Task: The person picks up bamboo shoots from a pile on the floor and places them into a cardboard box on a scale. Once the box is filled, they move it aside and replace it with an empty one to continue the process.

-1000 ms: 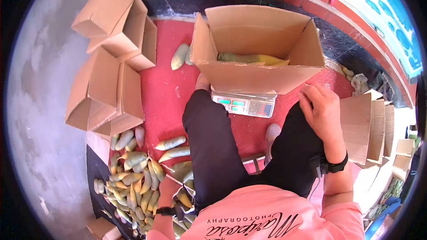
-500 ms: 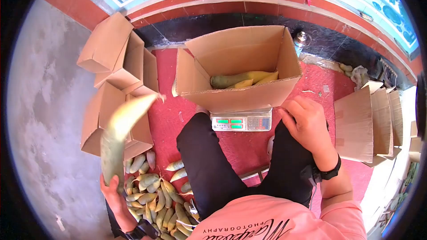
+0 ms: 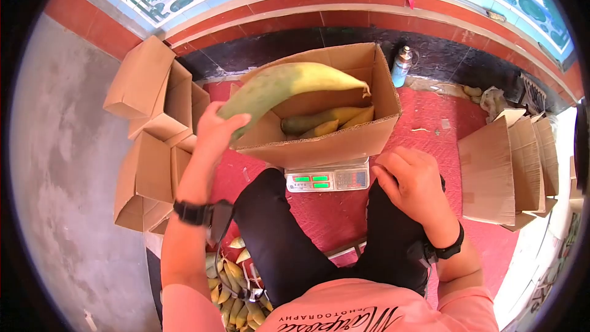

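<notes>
A long curved green radish [image 3: 295, 83], pale yellow toward its root tip, is in my left hand [image 3: 218, 126]. My fingers and thumb are closed round its green end, and it extends over the open cardboard box [image 3: 319, 142]. Inside the box lie a few more radishes [image 3: 319, 120] with green and yellow parts. The box sits on a digital scale [image 3: 329, 178] with lit green displays. My right hand [image 3: 409, 178] rests by my right knee, loosely curled with the thumb apart and nothing visible in it.
A pile of smaller radishes [image 3: 230, 292] lies on the floor beside my left leg. Empty cardboard boxes [image 3: 144, 166] stand at the left, and folded cartons [image 3: 491, 172] at the right. A blue bottle [image 3: 401, 67] stands near the wall behind the box.
My left hand has carried the radish up and to the right, from beside the floor pile to above the box. My right hand has stayed by the knee.
</notes>
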`<state>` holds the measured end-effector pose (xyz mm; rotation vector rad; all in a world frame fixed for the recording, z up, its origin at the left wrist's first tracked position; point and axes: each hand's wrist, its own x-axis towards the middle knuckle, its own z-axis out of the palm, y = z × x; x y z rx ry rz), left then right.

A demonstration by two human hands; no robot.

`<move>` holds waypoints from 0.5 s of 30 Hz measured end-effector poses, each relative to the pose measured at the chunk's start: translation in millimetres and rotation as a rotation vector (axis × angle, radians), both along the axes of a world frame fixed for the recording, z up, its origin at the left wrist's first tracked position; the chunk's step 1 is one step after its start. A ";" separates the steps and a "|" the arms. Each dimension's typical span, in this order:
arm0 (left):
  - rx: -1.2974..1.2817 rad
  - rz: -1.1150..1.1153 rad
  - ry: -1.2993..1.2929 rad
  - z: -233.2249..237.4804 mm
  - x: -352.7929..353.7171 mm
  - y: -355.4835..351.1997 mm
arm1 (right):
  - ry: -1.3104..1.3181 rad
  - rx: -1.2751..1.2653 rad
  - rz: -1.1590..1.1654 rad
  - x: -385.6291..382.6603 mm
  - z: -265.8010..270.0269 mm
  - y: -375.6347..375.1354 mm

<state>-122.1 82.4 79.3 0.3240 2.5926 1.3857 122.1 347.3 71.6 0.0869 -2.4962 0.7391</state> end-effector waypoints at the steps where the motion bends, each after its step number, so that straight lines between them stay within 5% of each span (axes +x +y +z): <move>1: -0.090 -0.003 0.030 -7.0 -7.4 16.4 | 0.001 0.003 -0.002 -0.3 1.0 0.7; 9: -0.235 0.000 -0.141 -66.8 -32.3 65.9 | -0.073 -0.012 0.016 -3.6 1.2 5.3; 11: -0.246 -0.063 0.049 -75.1 -42.2 48.2 | -0.051 -0.018 0.019 -4.7 0.1 6.6; 15: -0.137 -0.210 0.043 -12.2 4.4 33.0 | -0.010 -0.035 0.015 -5.7 -1.6 5.4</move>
